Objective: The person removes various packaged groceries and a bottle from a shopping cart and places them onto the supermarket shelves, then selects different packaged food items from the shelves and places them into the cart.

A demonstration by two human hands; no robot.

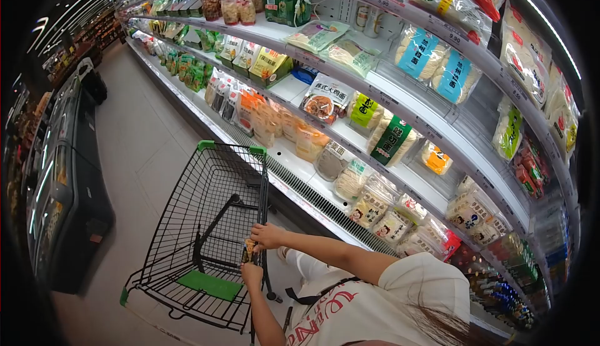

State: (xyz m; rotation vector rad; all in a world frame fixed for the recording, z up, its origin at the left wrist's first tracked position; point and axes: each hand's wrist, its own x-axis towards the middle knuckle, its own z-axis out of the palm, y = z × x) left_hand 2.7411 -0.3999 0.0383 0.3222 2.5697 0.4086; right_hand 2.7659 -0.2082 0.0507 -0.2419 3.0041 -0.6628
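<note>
Head view, hands point(267, 236) close together, at shopping cart point(209, 285) (arms point(331, 250) extended)

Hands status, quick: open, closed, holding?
Left hand: curled beside a small printed item at the cart; whether it grips anything, can't tell.
Right hand: curled beside the same item; grip can't be told.

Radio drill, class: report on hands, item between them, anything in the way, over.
Left hand and right hand at small colourful item, kind unclear. Shopping cart close alongside. Nothing seen blocking either hand.
</note>
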